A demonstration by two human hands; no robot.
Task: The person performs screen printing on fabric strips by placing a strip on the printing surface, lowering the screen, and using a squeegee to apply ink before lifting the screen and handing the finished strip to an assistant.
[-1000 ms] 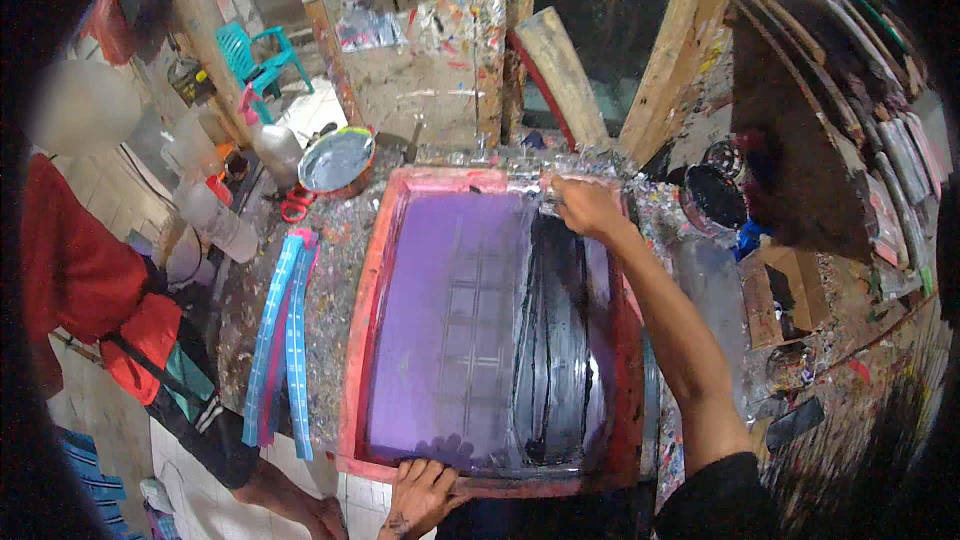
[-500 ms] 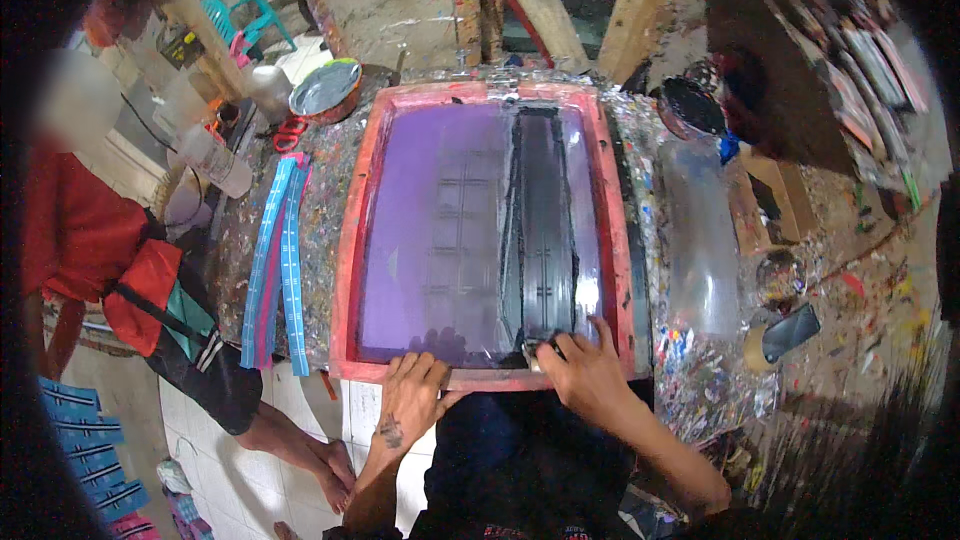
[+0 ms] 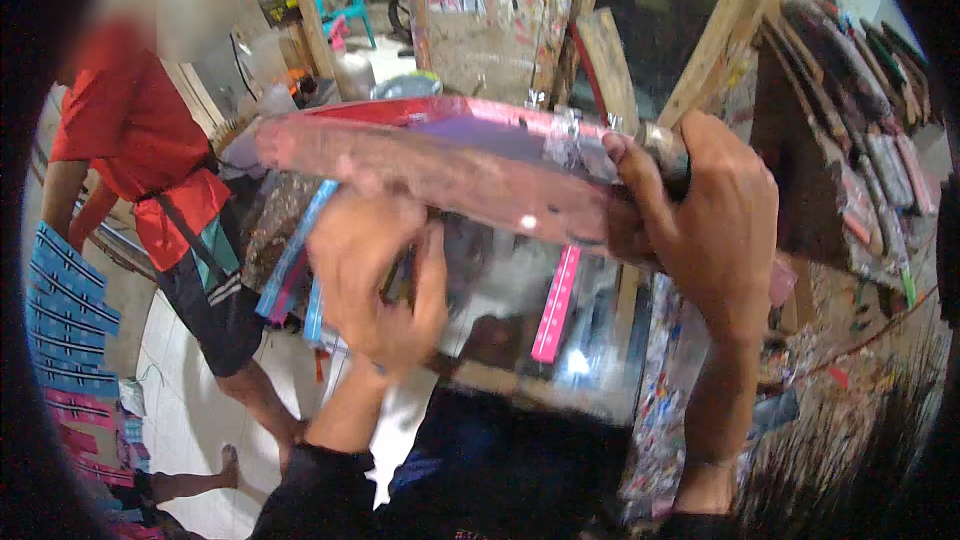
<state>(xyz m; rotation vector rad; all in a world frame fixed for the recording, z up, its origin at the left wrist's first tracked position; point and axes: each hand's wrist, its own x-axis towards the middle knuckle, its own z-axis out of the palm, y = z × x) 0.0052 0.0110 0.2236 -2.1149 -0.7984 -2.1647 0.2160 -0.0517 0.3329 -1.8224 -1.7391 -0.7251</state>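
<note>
Red-pink wooden screen-printing frame (image 3: 440,165) with purple mesh: we are tilting it up off glossy paint-spattered worktop (image 3: 520,340), long edge running left-right. Our right hand (image 3: 700,210) is gripping near edge at right corner. Left hand (image 3: 375,280) is hovering just beneath, fingers curled, grasping nothing we can make out.

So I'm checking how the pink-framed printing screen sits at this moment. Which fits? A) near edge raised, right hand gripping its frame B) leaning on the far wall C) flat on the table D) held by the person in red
A: the right hand grips the near edge of the pink-framed screen, which is tilted up off the table.
</note>
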